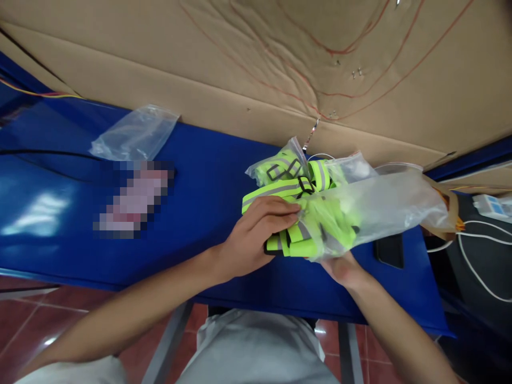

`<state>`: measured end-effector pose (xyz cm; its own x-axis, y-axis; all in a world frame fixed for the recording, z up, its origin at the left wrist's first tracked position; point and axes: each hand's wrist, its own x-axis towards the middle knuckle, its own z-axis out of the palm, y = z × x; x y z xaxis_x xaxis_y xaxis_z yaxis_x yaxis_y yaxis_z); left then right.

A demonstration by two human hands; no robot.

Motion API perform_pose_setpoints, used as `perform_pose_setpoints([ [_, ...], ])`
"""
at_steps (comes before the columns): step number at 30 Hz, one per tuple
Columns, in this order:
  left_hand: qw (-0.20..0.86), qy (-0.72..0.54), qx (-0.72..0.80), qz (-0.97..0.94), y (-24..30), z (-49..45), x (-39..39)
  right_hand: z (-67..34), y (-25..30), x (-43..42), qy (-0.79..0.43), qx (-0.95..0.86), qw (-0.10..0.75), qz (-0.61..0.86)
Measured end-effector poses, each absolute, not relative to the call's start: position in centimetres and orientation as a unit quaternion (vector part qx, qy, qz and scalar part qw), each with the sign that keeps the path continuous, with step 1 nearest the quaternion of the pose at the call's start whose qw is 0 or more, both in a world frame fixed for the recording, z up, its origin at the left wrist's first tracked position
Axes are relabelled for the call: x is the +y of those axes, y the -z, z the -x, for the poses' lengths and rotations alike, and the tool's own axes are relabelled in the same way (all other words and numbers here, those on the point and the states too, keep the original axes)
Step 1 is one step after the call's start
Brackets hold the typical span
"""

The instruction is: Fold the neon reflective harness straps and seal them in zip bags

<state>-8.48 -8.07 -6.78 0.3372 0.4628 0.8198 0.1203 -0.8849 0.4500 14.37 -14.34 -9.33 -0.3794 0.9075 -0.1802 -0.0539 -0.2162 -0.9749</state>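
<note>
A bundle of neon-yellow reflective straps [296, 246] with grey stripes and black buckles is partly inside a clear plastic bag [384, 202]. My left hand [258, 232] is closed on the straps at the bag's mouth, its fingertips by the plastic edge. From below, my right hand [342, 268] holds the bag; its fingers are mostly hidden behind the plastic and straps. Just behind, another clear bag [294, 152] contains more yellow straps with black buckles. A further reflective strap [276, 189] lies across in front of it.
The blue table [200, 176] also carries a loose clear bag [138, 130] and a pixelated item [136, 200] at left. A dark phone-like object [390, 250] lies at right. Brown cardboard [200, 90] with red wires stands behind. White cables [480, 256] hang at far right.
</note>
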Motion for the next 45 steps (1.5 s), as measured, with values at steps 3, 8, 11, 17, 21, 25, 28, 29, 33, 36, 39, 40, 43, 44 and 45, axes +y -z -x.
perform_pose_setpoints([
  [3,0.106,-0.559,0.191,-0.800,6.6,8.3,-8.2,-13.0,8.5,-14.3,-0.662,-0.515,0.364,0.404],
  [8,0.059,-0.581,0.229,-0.779,6.6,8.2,-8.5,-12.3,8.2,-14.7,-0.658,-0.520,0.367,0.402],
  [11,0.072,-0.581,0.198,-0.787,6.9,8.2,-8.6,-12.1,8.4,-14.9,-0.672,-0.501,0.388,0.383],
  [17,0.166,-0.500,0.184,-0.829,5.7,8.2,-9.0,-12.6,7.5,-14.0,-0.676,-0.411,0.499,0.356],
  [21,0.191,-0.512,0.205,-0.812,4.8,8.4,-9.0,-12.8,6.3,-13.3,-0.693,-0.421,0.495,0.312],
  [25,0.194,-0.555,0.217,-0.779,4.9,8.4,-9.1,-12.1,6.8,-13.5,-0.717,-0.456,0.441,0.289],
  [28,0.179,-0.555,0.221,-0.782,5.4,8.3,-9.3,-11.8,7.4,-13.8,-0.708,-0.484,0.418,0.300],
  [29,0.170,-0.554,0.222,-0.784,5.5,8.2,-9.5,-11.8,7.6,-13.9,-0.697,-0.494,0.413,0.315],
  [33,0.167,-0.531,0.204,-0.806,5.8,7.7,-10.7,-12.2,8.5,-14.2,-0.640,-0.513,0.411,0.399],
  [36,0.137,-0.468,0.176,-0.855,4.8,7.2,-12.4,-12.4,8.6,-14.1,-0.595,-0.502,0.431,0.456],
  [39,0.093,-0.417,0.133,-0.894,2.8,7.3,-14.0,-12.4,7.4,-13.9,-0.575,-0.509,0.428,0.476],
  [40,0.086,-0.417,0.109,-0.898,2.0,7.6,-14.5,-12.4,6.8,-13.9,-0.575,-0.513,0.424,0.476],
  [43,0.056,-0.445,0.115,-0.886,0.3,9.3,-14.7,-12.6,5.3,-13.8,-0.587,-0.521,0.398,0.475],
  [44,0.052,-0.448,0.158,-0.878,0.0,9.9,-14.4,-12.8,5.0,-13.8,-0.602,-0.523,0.378,0.470],
  [45,0.057,-0.438,0.198,-0.875,0.0,10.6,-13.9,-12.9,4.8,-13.8,-0.622,-0.521,0.358,0.461],
])
